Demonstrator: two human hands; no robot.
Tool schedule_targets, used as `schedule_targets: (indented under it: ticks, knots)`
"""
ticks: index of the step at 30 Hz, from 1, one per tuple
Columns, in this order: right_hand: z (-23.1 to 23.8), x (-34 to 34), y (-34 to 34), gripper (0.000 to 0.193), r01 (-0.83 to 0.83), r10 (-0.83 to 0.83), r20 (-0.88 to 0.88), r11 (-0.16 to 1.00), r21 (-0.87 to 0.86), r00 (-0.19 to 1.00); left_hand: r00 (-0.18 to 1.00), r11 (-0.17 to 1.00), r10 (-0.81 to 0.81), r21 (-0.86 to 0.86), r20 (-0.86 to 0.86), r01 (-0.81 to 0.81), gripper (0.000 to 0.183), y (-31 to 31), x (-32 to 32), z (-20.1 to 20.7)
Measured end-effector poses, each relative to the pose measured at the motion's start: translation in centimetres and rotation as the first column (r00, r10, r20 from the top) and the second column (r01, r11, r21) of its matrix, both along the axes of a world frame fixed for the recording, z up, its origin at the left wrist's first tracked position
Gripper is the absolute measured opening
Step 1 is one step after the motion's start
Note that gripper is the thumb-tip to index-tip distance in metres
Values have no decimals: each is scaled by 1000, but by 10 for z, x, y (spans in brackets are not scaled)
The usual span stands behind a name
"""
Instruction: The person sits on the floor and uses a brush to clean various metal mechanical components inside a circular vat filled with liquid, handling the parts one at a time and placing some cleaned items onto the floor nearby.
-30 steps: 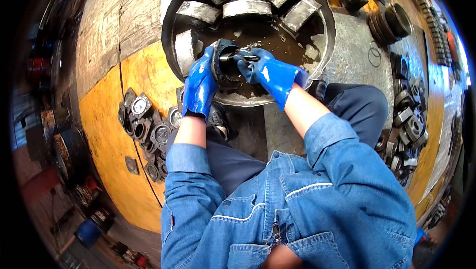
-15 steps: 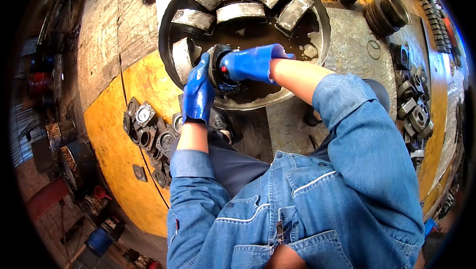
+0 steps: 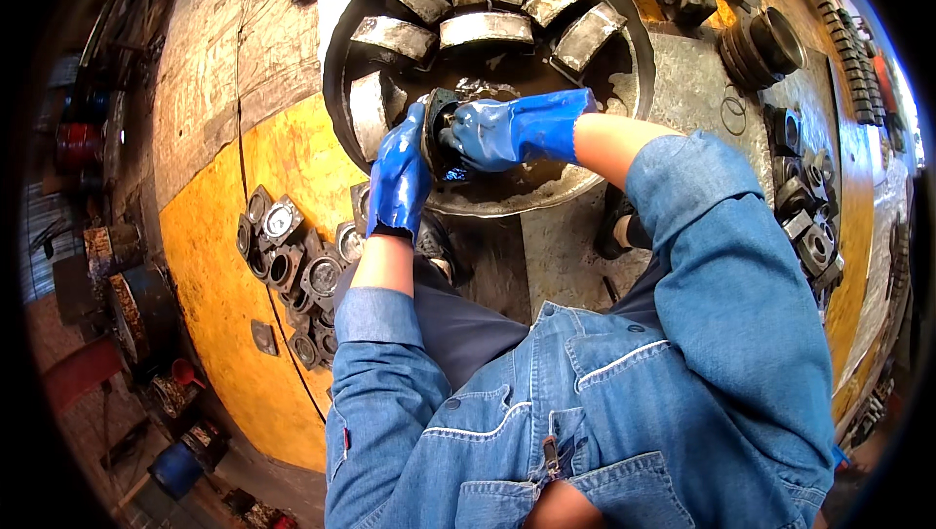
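Observation:
A dark, wet metal housing [image 3: 440, 112] is tilted on edge over the near left part of a round metal pan [image 3: 523, 205] of brown liquid. My left hand [image 3: 398, 183], in a blue rubber glove, grips the housing's left side. From the right, my right hand [image 3: 492, 134], gloved alike, is at its hollow face with the fingers curled. Whatever those fingers hold, if anything, is hidden. Just left of the housing stands a curved grey metal block [image 3: 370, 115]. More such blocks, including a wide one [image 3: 486, 30], stand along the pan's far side.
Flanged metal housings [image 3: 320, 277] are heaped on the yellow floor plate [image 3: 210, 266] at left. At right lie more housings [image 3: 814, 246], a stack of dark rings [image 3: 765, 49] and two thin rings [image 3: 733, 115]. My shoe [image 3: 612, 227] is beside the pan's near rim.
My right hand has turned at the housing's hollow, and a small red thing seen by its fingers is now out of sight. The housing has tipped more on edge. My view has shifted slightly.

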State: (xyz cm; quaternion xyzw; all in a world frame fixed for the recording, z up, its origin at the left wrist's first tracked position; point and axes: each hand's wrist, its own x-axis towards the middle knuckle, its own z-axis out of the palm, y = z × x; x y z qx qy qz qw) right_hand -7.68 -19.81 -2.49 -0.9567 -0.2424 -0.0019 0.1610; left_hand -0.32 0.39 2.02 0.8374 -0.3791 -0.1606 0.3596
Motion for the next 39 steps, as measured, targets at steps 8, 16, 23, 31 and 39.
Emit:
schedule_targets:
  ticks: [8,16,23,31,39]
  knots:
    - [36,6,11,32,389,-355,-497,920,-38,792,994,995,-22,-96,110,32,44,2,-8,7]
    - [-15,-53,-9,29,635,-115,-628,42,771,770,986,999,-43,-22,161,47,43,-14,-11,9]
    - [-13,-16,34,31,314,288,-797,-940,-130,532,964,998,-41,51,262,29,53,3,-2,-4]
    - [-70,-33,-10,31,679,7,-836,-587,442,549,979,997,-75,25,192,72,51,-23,-10,1]
    - [79,-38,-8,21,627,-380,-548,679,382,745,980,998,-23,67,198,10,48,2,-3,2]
